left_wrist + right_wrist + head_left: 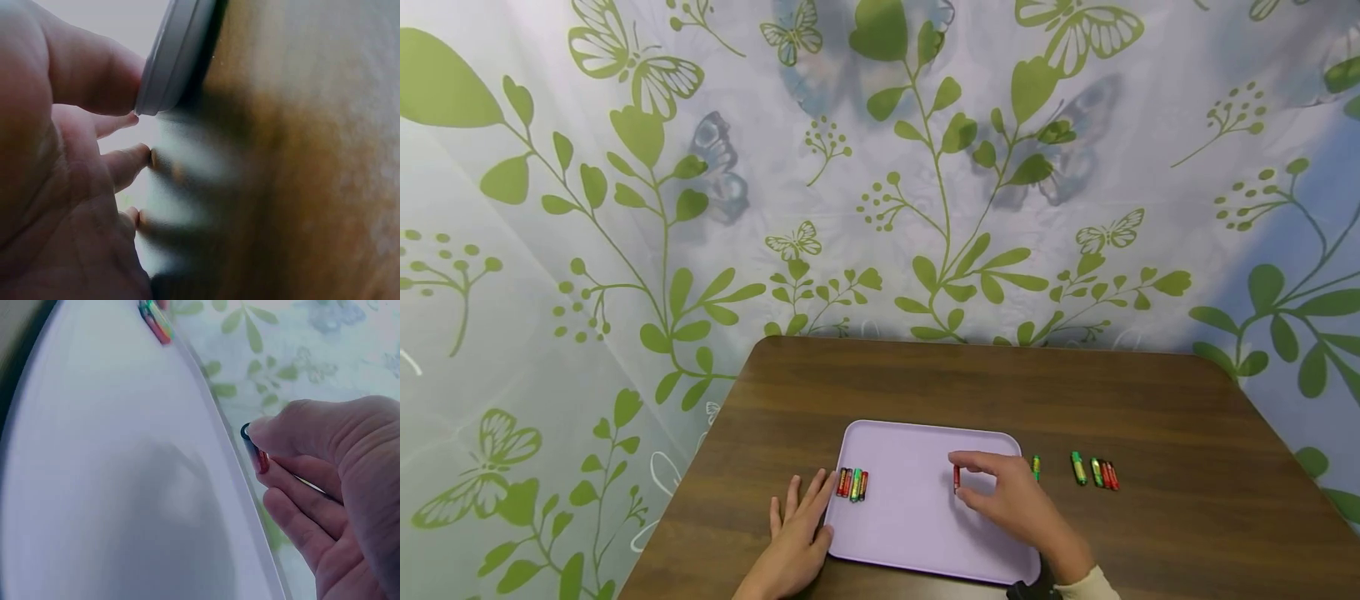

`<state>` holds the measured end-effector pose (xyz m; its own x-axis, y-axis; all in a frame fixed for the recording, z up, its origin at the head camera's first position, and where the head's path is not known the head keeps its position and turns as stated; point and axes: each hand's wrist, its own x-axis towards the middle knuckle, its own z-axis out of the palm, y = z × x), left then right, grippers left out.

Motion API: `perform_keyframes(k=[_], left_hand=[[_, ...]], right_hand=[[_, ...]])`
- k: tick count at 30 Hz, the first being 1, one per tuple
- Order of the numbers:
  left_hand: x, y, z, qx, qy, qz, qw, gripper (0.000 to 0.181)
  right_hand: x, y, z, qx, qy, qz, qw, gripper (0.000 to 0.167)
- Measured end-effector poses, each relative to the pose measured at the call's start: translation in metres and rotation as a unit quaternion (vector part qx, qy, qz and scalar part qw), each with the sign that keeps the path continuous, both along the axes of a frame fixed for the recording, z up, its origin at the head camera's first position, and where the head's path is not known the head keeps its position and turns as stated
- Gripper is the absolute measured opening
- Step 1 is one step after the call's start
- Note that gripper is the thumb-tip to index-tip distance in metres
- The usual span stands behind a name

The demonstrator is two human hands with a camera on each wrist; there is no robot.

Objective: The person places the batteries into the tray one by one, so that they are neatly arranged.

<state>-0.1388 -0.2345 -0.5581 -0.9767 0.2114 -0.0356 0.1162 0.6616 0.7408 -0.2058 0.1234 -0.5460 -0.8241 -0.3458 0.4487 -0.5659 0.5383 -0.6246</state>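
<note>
Above the lilac tray, my right hand pinches a red battery between thumb and fingers. The right wrist view shows the same battery with its dark end by the thumb. My left hand has its fingers spread at the tray's left edge, and in the left wrist view its thumb touches the tray rim. Close to those fingers, a row of several red and green batteries lies side by side on the tray's left part.
Right of the tray, on the brown wooden table, lie a green battery and a small group of one green and two red batteries. Another green battery is partly hidden behind my right hand. A leaf-patterned curtain hangs behind.
</note>
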Motion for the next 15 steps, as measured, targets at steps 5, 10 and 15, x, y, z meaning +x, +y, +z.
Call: perform_keyframes(k=[5, 10, 15], left_hand=[[0.000, 0.000, -0.001, 0.000, 0.002, -0.002, 1.0000, 0.074], [0.000, 0.000, -0.002, -0.004, 0.002, 0.000, 1.0000, 0.075], [0.001, 0.001, 0.000, 0.002, 0.005, -0.001, 1.0000, 0.075]], right_hand=[[-0.008, -0.034, -0.001, -0.008, -0.009, 0.026, 0.9996, 0.043], [-0.013, -0.065, -0.005, -0.014, -0.027, 0.061, 0.9977, 0.041], [-0.015, -0.091, -0.011, -0.014, -0.043, 0.098, 0.9942, 0.041]])
